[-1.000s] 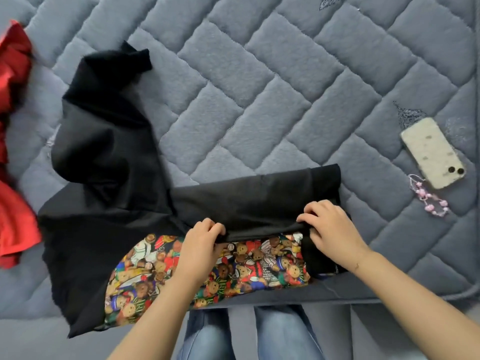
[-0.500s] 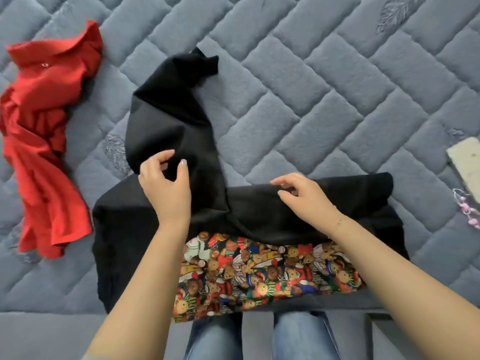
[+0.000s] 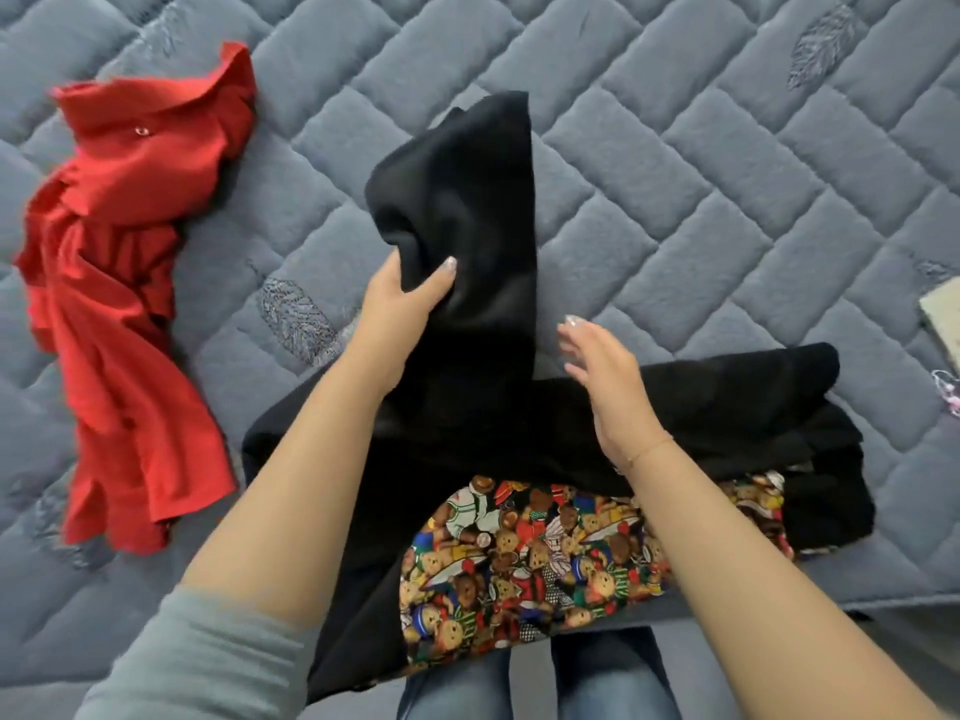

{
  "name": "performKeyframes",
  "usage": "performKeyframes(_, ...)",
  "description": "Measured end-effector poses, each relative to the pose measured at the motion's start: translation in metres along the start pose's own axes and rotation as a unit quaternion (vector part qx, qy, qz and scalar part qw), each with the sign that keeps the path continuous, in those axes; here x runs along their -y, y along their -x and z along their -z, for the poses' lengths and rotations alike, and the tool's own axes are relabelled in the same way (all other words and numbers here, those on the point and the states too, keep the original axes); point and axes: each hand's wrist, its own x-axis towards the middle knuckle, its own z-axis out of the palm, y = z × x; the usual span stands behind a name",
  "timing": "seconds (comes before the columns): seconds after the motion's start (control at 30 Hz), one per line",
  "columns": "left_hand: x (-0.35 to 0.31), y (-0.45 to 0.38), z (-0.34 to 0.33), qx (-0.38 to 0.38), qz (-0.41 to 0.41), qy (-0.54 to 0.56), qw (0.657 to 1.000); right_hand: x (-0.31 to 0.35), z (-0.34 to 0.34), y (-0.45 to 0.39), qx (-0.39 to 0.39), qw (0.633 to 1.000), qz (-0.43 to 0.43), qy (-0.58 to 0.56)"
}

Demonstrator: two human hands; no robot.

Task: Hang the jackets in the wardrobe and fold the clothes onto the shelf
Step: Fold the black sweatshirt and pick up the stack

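A black garment (image 3: 701, 407) with a colourful teddy-bear print panel (image 3: 530, 553) lies partly folded at the near edge of the bed. My left hand (image 3: 402, 298) grips its black sleeve (image 3: 467, 200) and holds it lifted off the bed, the thumb over the cloth. My right hand (image 3: 602, 376) hovers just right of the sleeve, above the folded body, fingers straight and holding nothing. A crumpled red shirt (image 3: 119, 283) lies to the left.
The bed is covered by a grey-blue quilted spread (image 3: 675, 163). A pale phone (image 3: 943, 319) and a pink bead charm (image 3: 948, 392) lie at the right edge. My jeans-clad legs (image 3: 535, 683) stand against the bed's front edge.
My left hand moved from the print panel up to the sleeve, gripped it and raised it. My right hand let go of the folded edge and lifted, fingers straightening. The view shifted left.
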Motion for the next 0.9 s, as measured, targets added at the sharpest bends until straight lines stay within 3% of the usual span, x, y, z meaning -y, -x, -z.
performKeyframes(0.07,0.004,0.036,-0.001,0.073,-0.008,-0.05,0.996,0.006,0.012,0.0,-0.003,0.992,-0.054,-0.118)
performKeyframes(0.13,0.011,0.069,0.0,0.159,0.008,-0.111,0.981,0.016,0.021,0.0,0.048,0.975,-0.088,-0.198)
performKeyframes(0.23,0.021,0.112,0.003,0.273,0.029,-0.207,0.939,0.03,0.018,0.004,0.139,0.954,-0.151,-0.22)
performKeyframes(0.3,0.024,0.134,0.009,0.279,0.034,-0.259,0.924,0.035,0.009,0.006,0.168,0.944,-0.179,-0.22)
performKeyframes(0.4,0.028,0.157,0.023,0.294,0.067,-0.277,0.913,0.029,-0.006,0.01,0.15,0.94,-0.204,-0.23)
performKeyframes(0.47,0.034,0.167,0.04,0.336,0.055,-0.353,0.872,0.02,-0.008,0.019,0.134,0.937,-0.196,-0.257)
performKeyframes(0.53,0.042,0.167,0.06,0.288,-0.101,-0.534,0.788,0.007,-0.003,0.031,0.107,0.939,-0.161,-0.284)
performKeyframes(0.6,0.047,0.162,0.079,0.221,-0.219,-0.591,0.744,-0.009,0.006,0.046,0.072,0.94,-0.13,-0.308)
performKeyframes(0.67,0.056,0.154,0.098,0.226,-0.2,-0.618,0.725,-0.024,0.016,0.062,0.049,0.932,-0.113,-0.342)
performKeyframes(0.73,0.07,0.149,0.113,0.242,-0.158,-0.678,0.676,-0.036,0.027,0.077,0.057,0.921,-0.098,-0.373)
performKeyframes(0.8,0.079,0.147,0.116,0.216,-0.174,-0.711,0.646,-0.045,0.037,0.092,0.079,0.907,-0.078,-0.407)
performKeyframes(0.9,0.08,0.142,0.102,0.152,-0.27,-0.705,0.638,-0.055,0.047,0.113,0.066,0.899,-0.075,-0.427)
